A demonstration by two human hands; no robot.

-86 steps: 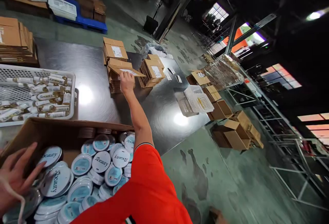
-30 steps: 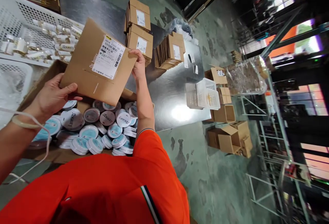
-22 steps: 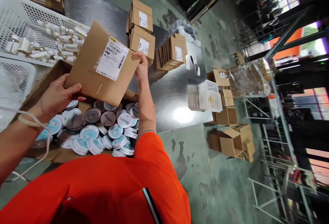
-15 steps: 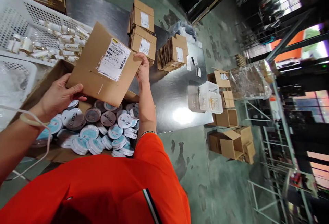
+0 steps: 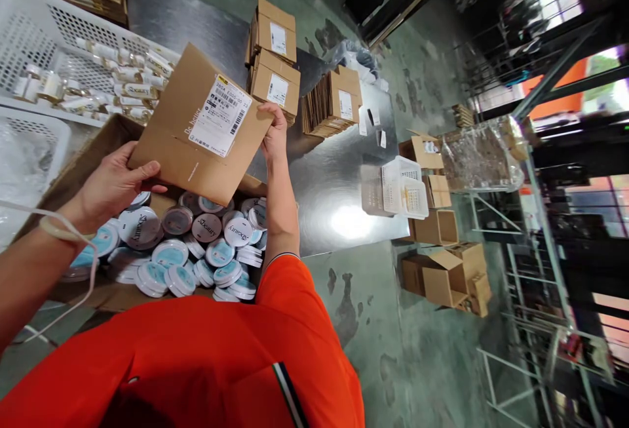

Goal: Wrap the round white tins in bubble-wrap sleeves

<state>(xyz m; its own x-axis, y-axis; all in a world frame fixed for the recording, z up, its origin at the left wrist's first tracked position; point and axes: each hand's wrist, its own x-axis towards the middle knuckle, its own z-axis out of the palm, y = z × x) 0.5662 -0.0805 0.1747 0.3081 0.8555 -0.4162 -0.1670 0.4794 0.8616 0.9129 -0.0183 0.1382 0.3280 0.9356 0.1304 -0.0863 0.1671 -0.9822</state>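
A: You have a flat cardboard carton [image 5: 179, 123] between your two hands, so which step is that?

B: I'd judge it the handling step: you have the carton raised and tilted, its printed shipping label [image 5: 221, 116] facing up at you. It looks folded flat, not opened into a box.

A: And how are you gripping it?

B: Your left hand [image 5: 120, 175] pinches the left corner, thumb on the upper face. Your right hand [image 5: 274, 132] closes on the right corner, fingertips over the edge (where that thumb sits, I cannot tell).

A: What is your carton over?

B: It is above the open cardboard box [image 5: 81, 175] of flat round jars [image 5: 220, 253], hiding part of it from you. You have small bottles [image 5: 132, 90] in a white perforated basket [image 5: 29, 15] beyond your left hand, and a stack of labelled cartons [image 5: 312, 113] on the metal counter [image 5: 329, 179] beyond your right.

A: What does your next move call for?

B: Whichever way you turn or shift the carton, I'd say it calls for both hands moving together, with its lower edge clear of the jars. Mind the white cord [image 5: 94, 264] beside your left wrist too; it could snag you.
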